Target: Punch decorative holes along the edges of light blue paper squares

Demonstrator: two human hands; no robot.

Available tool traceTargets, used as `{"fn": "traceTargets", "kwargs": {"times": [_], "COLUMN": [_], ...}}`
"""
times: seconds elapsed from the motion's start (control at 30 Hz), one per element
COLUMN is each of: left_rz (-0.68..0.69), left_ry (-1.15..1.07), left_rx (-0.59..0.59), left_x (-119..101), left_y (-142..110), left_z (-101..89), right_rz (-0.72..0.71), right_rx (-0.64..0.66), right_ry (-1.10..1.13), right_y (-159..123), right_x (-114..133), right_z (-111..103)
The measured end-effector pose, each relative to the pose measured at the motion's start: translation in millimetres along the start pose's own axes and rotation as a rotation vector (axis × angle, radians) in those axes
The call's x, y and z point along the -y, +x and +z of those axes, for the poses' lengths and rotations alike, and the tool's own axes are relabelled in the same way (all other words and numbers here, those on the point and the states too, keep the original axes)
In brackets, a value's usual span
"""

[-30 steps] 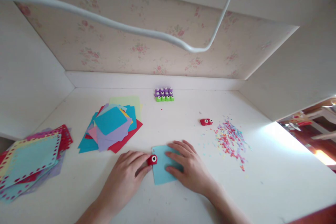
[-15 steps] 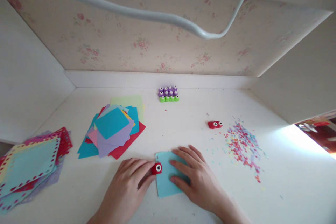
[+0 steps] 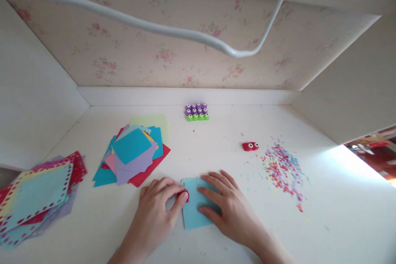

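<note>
A small light blue paper square (image 3: 194, 214) lies on the white desk (image 3: 216, 140) close to me. My right hand (image 3: 229, 208) rests flat on its right part, fingers spread. A small red punch (image 3: 184, 195) sits on the paper's left edge. My left hand (image 3: 156, 212) is closed over that punch, with the index finger on top of it and the thumb beside it.
A heap of plain coloured paper squares (image 3: 133, 152) lies at centre left. Squares with punched borders (image 3: 34, 194) are stacked at the far left. Purple and green punches (image 3: 196, 112) stand at the back, two red punches (image 3: 250, 146) at right, beside scattered confetti (image 3: 283, 169).
My left index finger has come down over the red punch, covering its white top. The camera view shifted slightly; my right hand stays on the blue paper.
</note>
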State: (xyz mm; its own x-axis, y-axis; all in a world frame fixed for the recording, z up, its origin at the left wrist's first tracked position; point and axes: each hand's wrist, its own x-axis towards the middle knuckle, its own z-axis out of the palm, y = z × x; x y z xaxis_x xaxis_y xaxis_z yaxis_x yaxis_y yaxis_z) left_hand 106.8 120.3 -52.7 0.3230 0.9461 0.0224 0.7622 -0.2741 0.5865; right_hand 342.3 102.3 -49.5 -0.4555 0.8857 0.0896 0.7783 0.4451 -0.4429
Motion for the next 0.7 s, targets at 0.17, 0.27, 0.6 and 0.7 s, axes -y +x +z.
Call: {"fn": "traceTargets", "kwargs": {"times": [0.17, 0.27, 0.6, 0.7], "left_rz": [-0.146, -0.199, -0.004, 0.037], "left_ry": [0.040, 0.094, -0.081, -0.106], "left_rx": [0.194, 0.287, 0.161, 0.087], "left_x": [-16.5, -24.2, -3.5, 12.6], "left_y": [14.7, 23.8, 9.8, 2.4], "left_z": [-13.0, -18.2, -20.6, -22.9], "right_rz": [0.013, 0.018, -0.008, -0.016], "right_rx": [-0.012, -0.008, -0.035, -0.035], "right_ry": [0.031, 0.029, 0.039, 0.047], "right_y": [-1.9, -2.8, -4.8, -5.6], "right_x": [2.1, 3.2, 3.7, 2.9], "right_z": [-0.8, -1.8, -2.9, -3.0]}}
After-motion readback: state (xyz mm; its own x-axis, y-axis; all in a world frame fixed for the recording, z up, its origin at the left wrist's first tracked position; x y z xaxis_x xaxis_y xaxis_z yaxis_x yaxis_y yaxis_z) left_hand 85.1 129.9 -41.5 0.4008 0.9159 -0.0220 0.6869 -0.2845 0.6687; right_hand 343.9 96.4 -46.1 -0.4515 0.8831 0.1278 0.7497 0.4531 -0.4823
